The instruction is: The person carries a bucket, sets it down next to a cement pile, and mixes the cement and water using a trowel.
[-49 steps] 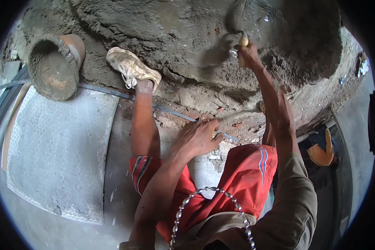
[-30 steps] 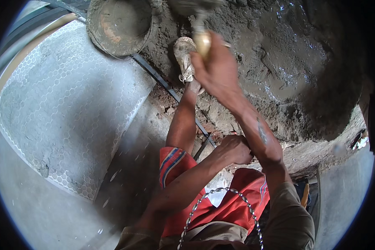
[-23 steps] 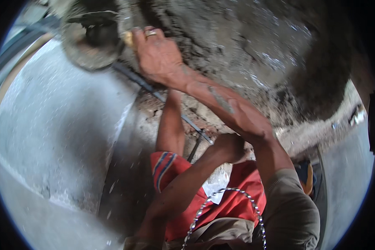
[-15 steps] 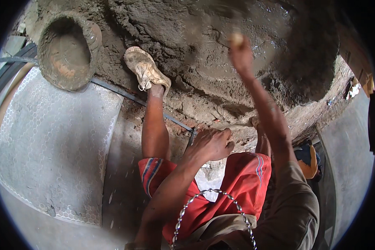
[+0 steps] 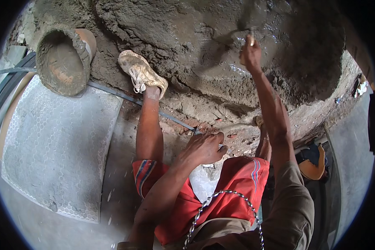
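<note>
Right hand [image 5: 251,56] and tool [image 5: 252,41] have swung from bucket [image 5: 83,58] to mortar [image 5: 183,41].

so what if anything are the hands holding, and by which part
The right hand grips a trowel-like tool by its pale handle; whether the left hand holds anything cannot be told.

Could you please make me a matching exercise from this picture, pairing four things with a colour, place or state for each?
1. Shorts
2. Bucket
3. Right hand
4. Shoe

A. At the upper left, round-mouthed
B. Off-white and laced
C. Red with striped hems
D. Gripping a pale handle

Pairs: 1-C, 2-A, 3-D, 4-B
</note>
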Demonstrator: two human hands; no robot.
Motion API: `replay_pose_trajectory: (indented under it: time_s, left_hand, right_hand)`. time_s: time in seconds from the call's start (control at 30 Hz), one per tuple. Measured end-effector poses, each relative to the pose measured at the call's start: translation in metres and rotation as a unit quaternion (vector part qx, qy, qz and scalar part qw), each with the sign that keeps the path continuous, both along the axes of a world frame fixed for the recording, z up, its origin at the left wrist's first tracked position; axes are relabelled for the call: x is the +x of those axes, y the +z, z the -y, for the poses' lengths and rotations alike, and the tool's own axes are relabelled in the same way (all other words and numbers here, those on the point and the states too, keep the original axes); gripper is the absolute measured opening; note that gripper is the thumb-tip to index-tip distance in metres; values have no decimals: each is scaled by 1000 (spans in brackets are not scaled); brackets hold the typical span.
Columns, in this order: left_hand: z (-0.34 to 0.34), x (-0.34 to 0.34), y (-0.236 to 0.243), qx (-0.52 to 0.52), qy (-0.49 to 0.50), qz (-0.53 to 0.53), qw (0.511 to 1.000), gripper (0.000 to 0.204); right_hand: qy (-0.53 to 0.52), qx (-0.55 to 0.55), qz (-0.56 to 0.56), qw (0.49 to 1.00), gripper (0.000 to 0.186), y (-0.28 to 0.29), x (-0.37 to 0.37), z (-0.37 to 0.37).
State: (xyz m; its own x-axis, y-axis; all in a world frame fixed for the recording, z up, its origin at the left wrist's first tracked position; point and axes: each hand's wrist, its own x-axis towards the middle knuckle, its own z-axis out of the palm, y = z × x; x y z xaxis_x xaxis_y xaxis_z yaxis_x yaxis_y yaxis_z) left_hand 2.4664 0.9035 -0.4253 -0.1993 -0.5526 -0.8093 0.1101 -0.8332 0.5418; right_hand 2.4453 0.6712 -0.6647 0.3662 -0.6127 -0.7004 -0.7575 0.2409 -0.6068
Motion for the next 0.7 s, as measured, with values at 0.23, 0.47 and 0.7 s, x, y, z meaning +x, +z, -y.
replay_pose_trajectory:
  time_s: [0.23, 0.47, 0.7]
  left_hand:
    - [3, -3, 2, 33, -1, -15, 999, 33]
    - [0, -3, 2, 18, 23, -9, 1000, 33]
    - [-4, 18, 8, -22, 17, -7, 1000, 36]
  right_hand:
    - [8, 108, 44, 993, 39, 17, 60, -80]
    - [78, 143, 57, 985, 36, 88, 94, -108]
    - [271, 47, 140, 951, 36, 171, 144, -188]
